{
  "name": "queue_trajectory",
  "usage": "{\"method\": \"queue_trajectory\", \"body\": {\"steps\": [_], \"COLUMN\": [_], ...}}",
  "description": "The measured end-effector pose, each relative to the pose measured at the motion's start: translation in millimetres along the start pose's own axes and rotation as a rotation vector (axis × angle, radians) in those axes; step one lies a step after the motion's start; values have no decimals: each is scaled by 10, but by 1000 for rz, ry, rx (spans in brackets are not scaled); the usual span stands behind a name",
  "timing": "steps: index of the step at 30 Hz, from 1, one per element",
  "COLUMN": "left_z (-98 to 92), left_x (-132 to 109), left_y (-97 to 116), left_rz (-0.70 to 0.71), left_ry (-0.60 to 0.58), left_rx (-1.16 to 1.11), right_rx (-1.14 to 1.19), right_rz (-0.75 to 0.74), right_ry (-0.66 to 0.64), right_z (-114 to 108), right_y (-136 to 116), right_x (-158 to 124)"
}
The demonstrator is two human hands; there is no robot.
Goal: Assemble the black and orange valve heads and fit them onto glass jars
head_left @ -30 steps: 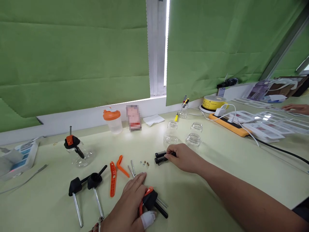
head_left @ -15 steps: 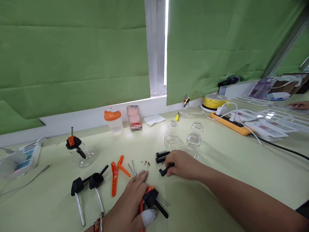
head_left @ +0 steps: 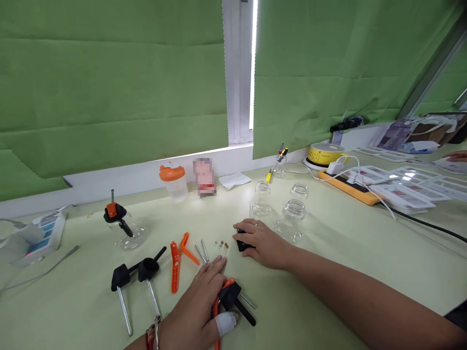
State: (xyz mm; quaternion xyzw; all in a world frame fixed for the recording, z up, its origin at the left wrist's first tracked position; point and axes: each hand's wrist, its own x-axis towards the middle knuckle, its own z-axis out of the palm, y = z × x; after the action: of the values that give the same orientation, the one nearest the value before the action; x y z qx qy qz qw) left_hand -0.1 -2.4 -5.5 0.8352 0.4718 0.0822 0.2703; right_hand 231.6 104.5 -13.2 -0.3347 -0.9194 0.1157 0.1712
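Note:
My left hand (head_left: pixel 202 299), a white wrap on its thumb, lies with fingers stretched out on the table. Beside its thumb is a black cap piece (head_left: pixel 229 294) with orange parts and a metal rod, partly under the hand. Closed around black plastic parts (head_left: pixel 242 244) is my right hand (head_left: pixel 266 243), which hides most of them. Between the hands lie small metal and brown bits (head_left: pixel 222 244) and two metal pins (head_left: pixel 202 251). Two orange handles (head_left: pixel 175 267) rest left of them. Farther left are two black cap pieces (head_left: pixel 148 270) with metal rods.
Clear glass jars (head_left: pixel 289 228) stand behind my right hand. One jar (head_left: pixel 131 236) at left carries a black and orange top. Behind are an orange-lidded cup (head_left: pixel 174 182) and screwdrivers (head_left: pixel 280 158). Power strips (head_left: pixel 350 187) flank the table. Another person's hand (head_left: pixel 458 156) shows far right.
My right hand has shifted slightly left and turned from pinching one black piece to covering the group of black parts. My left hand has stayed nearly in place.

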Motion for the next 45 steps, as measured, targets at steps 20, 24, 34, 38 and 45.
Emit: {"method": "queue_trajectory", "body": {"steps": [20,24,34,38,45], "left_z": [42,7,21,14,18], "left_x": [-31,2,-47,-60,-107], "left_y": [21,49,23,86,210], "left_rz": [66,26,-64,18,188], "left_ry": [172,222,267,141,28], "left_rx": [-137,-245,-335,-256,-116], "right_rx": [-55,61,715,839,1010], "right_rz": [-97,-70,172,299,340], "right_ry": [-169,-92,-352,-366,-322], "right_z": [169,56,-57,34,51], "right_y": [-258,-325,-489,-491,-581], "right_x": [-3,-15,-168,-153,-135]}}
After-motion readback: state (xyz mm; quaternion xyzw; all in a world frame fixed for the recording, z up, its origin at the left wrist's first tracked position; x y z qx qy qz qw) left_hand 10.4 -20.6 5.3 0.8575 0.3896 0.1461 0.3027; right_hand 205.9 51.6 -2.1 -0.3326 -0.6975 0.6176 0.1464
